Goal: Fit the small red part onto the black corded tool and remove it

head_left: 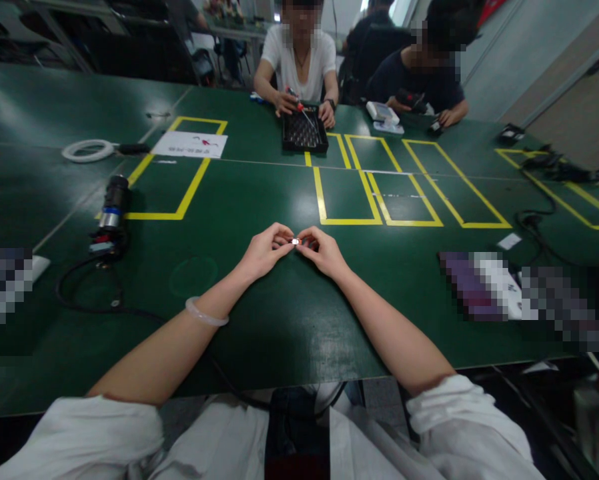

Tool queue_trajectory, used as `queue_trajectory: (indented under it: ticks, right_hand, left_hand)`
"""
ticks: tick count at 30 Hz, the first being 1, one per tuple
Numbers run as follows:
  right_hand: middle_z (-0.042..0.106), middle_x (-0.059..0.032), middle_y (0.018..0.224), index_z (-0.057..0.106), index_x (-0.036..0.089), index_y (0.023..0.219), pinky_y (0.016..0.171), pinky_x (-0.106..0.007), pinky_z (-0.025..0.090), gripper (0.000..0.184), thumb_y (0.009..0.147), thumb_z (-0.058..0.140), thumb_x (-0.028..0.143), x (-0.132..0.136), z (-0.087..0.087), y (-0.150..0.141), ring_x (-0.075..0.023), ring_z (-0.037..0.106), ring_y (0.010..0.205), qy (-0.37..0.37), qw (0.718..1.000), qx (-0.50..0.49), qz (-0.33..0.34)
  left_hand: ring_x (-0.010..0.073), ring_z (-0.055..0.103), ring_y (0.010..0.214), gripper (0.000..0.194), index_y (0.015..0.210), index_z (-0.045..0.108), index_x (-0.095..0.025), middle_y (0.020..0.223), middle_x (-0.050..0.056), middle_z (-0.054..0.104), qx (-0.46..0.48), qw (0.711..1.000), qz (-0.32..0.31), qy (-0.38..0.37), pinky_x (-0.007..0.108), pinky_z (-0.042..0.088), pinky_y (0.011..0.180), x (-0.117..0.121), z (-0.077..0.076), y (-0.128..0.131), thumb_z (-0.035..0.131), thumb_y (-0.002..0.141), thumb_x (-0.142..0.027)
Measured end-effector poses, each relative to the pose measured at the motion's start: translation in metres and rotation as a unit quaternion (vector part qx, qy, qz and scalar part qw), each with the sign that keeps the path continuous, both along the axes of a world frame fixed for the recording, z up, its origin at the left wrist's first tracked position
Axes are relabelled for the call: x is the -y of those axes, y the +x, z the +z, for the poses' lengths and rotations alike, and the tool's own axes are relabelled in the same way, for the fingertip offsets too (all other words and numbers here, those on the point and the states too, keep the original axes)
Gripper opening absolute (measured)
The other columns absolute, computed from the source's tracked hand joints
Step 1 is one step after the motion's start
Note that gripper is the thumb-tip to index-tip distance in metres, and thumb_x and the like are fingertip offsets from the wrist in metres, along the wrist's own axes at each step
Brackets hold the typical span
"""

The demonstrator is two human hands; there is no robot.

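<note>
A: Quick, main item?
B: Small white part, orange edge. Up over the near middle of the green table. Too tiny to say more.
A: Grip?
B: Left hand: thumb and fingers together, pinched on its left side. Right hand: same, on the right side. Fingertips almost meet.
A: Wrists?
B: Pale bracelet, left one. Right bare.
A: Next out?
B: Left: black cylinder tool, blue band, standing by a black cord. Beyond it, coiled white cable and paper sheet, the sheet overlapping yellow tape. More taped boxes, centre to right.
A: Right?
B: White card, near dark cables. Stuff below is pixelated, partly unreadable.
A: Far side?
B: Person in white shirt, red-handled screwdriver over a black tray. Person in dark shirt beside, near a white box.
</note>
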State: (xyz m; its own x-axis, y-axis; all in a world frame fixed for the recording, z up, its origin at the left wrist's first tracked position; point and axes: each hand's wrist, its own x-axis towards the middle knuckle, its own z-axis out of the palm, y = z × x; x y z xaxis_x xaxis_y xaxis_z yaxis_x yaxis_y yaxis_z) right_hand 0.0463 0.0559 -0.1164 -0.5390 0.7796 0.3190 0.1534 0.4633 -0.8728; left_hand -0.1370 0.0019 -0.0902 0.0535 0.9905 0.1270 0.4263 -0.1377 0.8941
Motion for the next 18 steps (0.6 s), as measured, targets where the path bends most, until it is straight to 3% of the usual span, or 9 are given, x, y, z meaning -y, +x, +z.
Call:
queue_trajectory:
  ticks: [7,12,14,16,18]
  right_hand:
    - [0.062,0.0004,0.08,0.061,0.019,0.094,0.063,-0.025,0.041,0.019,0.083,0.065,0.034,-0.001,-0.001,0.0,-0.0117,0.052,0.065,-0.026,1.0,0.009,-0.009]
    - [0.06,0.0014,0.077,0.061,0.019,0.094,0.062,-0.026,0.04,0.019,0.082,0.065,0.034,0.0,0.002,0.0,-0.0111,0.049,0.062,-0.042,0.999,0.008,-0.003]
    - [0.059,0.0017,0.076,0.061,0.019,0.093,0.062,-0.026,0.04,0.019,0.082,0.065,0.033,0.0,0.002,0.0,-0.0111,0.049,0.062,-0.045,0.999,0.008,-0.003]
    - [0.059,0.0019,0.076,0.061,0.019,0.093,0.061,-0.025,0.04,0.019,0.081,0.065,0.034,0.0,0.002,0.0,-0.0111,0.048,0.062,-0.047,0.999,0.012,-0.004]
    - [0.059,0.0021,0.075,0.061,0.019,0.093,0.061,-0.025,0.039,0.019,0.081,0.065,0.034,0.0,0.002,0.0,-0.0111,0.048,0.062,-0.048,0.999,0.014,-0.005]
  left_hand:
    - [0.0215,0.063,0.099,0.04,0.115,0.06,-0.016,0.11,0.01,0.067,-0.038,0.999,-0.008,-0.02,0.036,0.049,0.089,-0.003,0.009,-0.018,0.06,0.086,-0.044]
    - [0.0242,0.06,0.108,0.045,0.121,0.062,-0.017,0.122,0.012,0.064,-0.158,0.985,0.064,-0.009,0.038,0.046,0.097,0.0,0.028,-0.07,0.054,0.089,-0.048]
    - [0.0275,0.057,0.113,0.049,0.126,0.059,-0.015,0.126,0.014,0.06,-0.273,0.955,0.116,-0.01,0.042,0.044,0.1,0.006,0.034,-0.099,0.052,0.09,-0.048]
    - [0.0334,0.048,0.125,0.055,0.132,0.055,-0.012,0.132,0.018,0.055,-0.402,0.898,0.179,-0.015,0.048,0.037,0.106,0.017,0.038,-0.13,0.049,0.091,-0.049]
    - [0.0374,0.042,0.13,0.066,0.14,0.046,-0.011,0.143,0.021,0.045,-0.471,0.84,0.264,-0.049,0.051,0.037,0.105,0.032,0.039,-0.162,0.049,0.09,-0.053]
